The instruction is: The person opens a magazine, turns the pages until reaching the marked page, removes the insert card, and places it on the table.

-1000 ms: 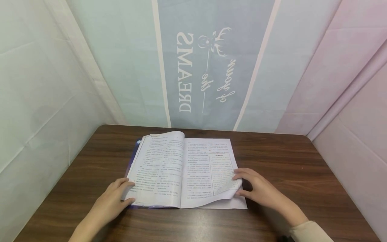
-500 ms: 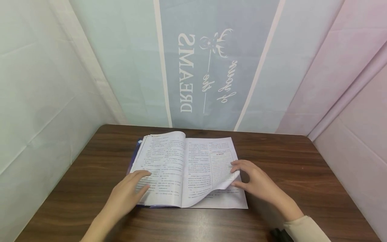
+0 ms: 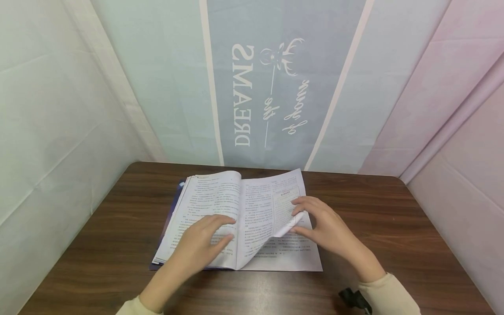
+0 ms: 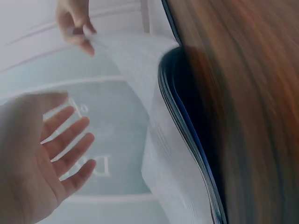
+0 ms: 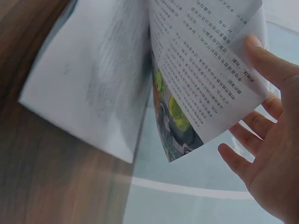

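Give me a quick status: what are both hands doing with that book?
Right hand pinching the lifted page by its edge. Left hand open, over the book's left side. Nothing in the way.

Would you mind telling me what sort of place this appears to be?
Probably a small fabric-walled study booth: a wooden table with an open book sits against pastel cloth walls, one printed with "DREAMS" lettering.

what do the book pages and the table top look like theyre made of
Book pages: thin matte paper, since the leaf held by the right hand curls limply and shows dense print. Table: dark brown with a streaky wood grain and a soft sheen; could be solid wood or a laminate, the look leaves that open.
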A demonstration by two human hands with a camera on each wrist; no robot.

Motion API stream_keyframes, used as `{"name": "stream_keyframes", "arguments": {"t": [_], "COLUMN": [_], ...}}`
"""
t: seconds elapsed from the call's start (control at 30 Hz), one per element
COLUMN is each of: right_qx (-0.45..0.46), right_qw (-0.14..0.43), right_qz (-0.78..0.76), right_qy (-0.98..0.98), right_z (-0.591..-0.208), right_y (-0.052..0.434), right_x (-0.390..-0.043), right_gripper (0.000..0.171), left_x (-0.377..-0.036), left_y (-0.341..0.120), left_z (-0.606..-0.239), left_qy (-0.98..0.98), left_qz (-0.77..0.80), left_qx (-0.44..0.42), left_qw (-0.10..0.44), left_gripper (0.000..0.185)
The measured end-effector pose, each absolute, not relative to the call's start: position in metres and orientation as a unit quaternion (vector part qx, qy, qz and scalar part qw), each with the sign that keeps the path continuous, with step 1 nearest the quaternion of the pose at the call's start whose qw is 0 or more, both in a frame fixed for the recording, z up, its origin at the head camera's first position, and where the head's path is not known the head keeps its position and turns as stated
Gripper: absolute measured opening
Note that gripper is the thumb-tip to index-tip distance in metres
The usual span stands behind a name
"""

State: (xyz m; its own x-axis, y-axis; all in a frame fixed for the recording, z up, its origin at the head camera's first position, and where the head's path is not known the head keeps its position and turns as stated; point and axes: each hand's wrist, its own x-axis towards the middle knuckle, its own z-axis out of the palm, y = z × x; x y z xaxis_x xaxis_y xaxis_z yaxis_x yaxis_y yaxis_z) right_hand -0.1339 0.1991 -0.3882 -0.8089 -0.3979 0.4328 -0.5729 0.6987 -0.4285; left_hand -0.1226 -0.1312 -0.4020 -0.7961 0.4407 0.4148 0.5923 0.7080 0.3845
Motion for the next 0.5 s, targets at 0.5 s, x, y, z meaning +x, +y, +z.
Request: {"name": "stream_keyframes", "arguments": {"t": [0.5], "right_qx": [0.282], "right_qw": [0.175], "right_qz": [0.275], "right_qy": [-0.902], "right_z": [-0.368], "right_y": [0.171], "right_x": [-0.130], "right_gripper": [0.038], "left_x": [-0.116], "left_y": [-0.077], "left_z": [-0.397], "left_qy": [-0.852], "left_qz": [-0.299], "left_qx": [-0.392], "left_qw": [0.178], "left_gripper": [0.058]}}
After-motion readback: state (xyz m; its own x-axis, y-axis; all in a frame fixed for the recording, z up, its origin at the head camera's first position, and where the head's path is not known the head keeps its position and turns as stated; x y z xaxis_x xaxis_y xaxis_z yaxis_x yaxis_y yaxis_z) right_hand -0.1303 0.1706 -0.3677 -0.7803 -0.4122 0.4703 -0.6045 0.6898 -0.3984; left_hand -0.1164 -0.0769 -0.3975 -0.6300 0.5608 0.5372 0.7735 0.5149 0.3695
